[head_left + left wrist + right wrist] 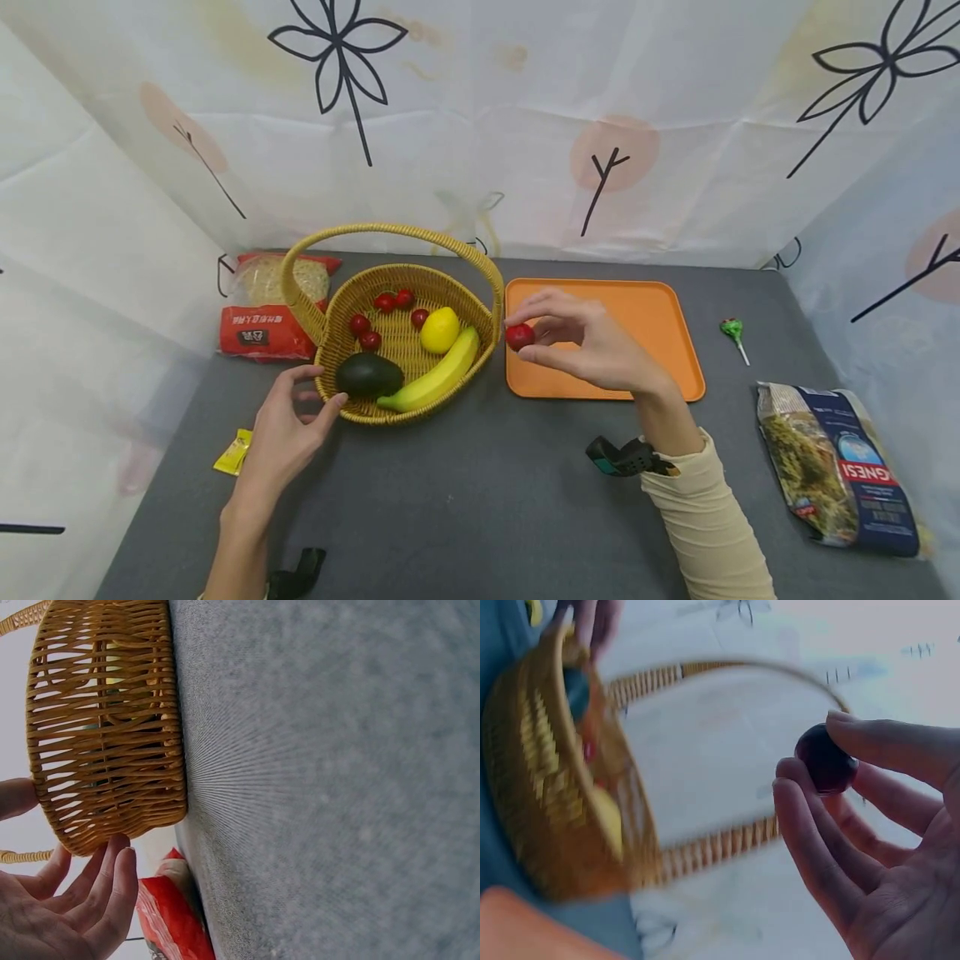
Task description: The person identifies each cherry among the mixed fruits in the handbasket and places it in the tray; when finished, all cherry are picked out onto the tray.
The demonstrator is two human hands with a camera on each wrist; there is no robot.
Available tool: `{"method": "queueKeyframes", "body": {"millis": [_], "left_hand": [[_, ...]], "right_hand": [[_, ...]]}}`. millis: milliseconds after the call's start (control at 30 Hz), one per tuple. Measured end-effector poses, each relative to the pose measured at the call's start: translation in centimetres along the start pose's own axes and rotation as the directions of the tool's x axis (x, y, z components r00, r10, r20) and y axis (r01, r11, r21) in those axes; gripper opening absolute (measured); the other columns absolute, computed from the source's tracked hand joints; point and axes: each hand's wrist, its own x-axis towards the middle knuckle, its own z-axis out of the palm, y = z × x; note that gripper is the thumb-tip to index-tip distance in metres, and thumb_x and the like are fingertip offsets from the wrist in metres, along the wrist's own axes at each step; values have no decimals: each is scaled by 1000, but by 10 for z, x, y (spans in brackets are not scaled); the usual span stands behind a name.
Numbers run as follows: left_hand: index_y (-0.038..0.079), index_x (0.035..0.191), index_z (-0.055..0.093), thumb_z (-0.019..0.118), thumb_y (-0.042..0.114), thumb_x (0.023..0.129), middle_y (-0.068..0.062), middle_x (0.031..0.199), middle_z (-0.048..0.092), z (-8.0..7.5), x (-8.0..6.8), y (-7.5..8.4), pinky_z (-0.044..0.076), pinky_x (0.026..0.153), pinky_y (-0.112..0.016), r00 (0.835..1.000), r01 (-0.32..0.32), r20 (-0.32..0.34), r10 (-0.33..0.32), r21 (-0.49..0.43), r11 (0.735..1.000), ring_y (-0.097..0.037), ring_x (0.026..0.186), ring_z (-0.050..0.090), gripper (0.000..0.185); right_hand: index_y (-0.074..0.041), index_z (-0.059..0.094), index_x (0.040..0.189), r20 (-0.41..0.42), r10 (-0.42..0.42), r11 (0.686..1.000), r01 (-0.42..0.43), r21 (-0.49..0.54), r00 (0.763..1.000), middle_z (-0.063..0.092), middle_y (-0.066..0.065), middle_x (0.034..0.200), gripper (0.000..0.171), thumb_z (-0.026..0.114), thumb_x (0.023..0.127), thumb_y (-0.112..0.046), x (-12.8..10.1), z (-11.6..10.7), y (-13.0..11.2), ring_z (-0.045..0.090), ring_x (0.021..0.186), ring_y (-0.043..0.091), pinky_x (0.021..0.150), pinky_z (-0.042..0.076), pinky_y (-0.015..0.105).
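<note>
In the head view, my right hand [592, 337] pinches a small round red fruit [520, 337] between thumb and fingertips, above the left end of an orange tray [678, 387]. The fruit [826, 759] looks dark and glossy in the right wrist view. My left hand [288, 425] holds the near left rim of a yellow wicker basket [411, 275]; the left wrist view shows its fingers [112, 892] against the woven side. Inside the basket lie a dark avocado [368, 375], a banana [435, 379], a lemon [440, 330] and several more small red fruits [361, 325].
A red and clear food bag [270, 325] lies behind the basket's left side, and a small yellow packet [234, 452] by my left forearm. Right of the tray are a green-wrapped lollipop [732, 329] and a blue pasta bag [840, 471]. The basket's tall handle [390, 227] arches upward.
</note>
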Motion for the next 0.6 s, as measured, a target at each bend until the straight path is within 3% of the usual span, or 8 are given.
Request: {"method": "queueKeyframes", "body": {"millis": [200,400,500,600], "left_hand": [[6,154,45,76,33,102,-23,152,53,0,0,0,64,98,-56,1000,2,4,-2,-1,1000,-42,130,64,67],[6,154,45,76,34,102,-22,151,54,-1,0,0,65,97,-55,1000,0,5,0,0,1000,-42,129,65,66],[6,154,45,76,34,102,-22,150,54,-1,0,0,65,96,-54,1000,1,5,-1,-2,1000,-42,129,65,66],[6,154,45,76,34,102,-22,150,55,-1,-1,0,66,96,-54,1000,1,6,-1,-6,1000,-42,128,66,66]], "right_hand": [[-5,71,132,-135,126,989,-136,-63,983,66,14,129,35,78,97,-2,-1,-19,41,77,109,29,92,64,25],[-5,70,137,-233,311,936,-340,-96,922,65,17,140,38,78,100,-12,14,-19,91,77,114,39,83,61,19],[-2,70,137,-268,354,912,-394,-112,896,63,22,139,39,77,100,-9,23,-16,111,77,116,42,83,63,24],[1,70,135,-279,361,904,-407,-131,890,61,26,137,37,76,100,-4,31,-13,127,76,119,45,91,66,37]]}}
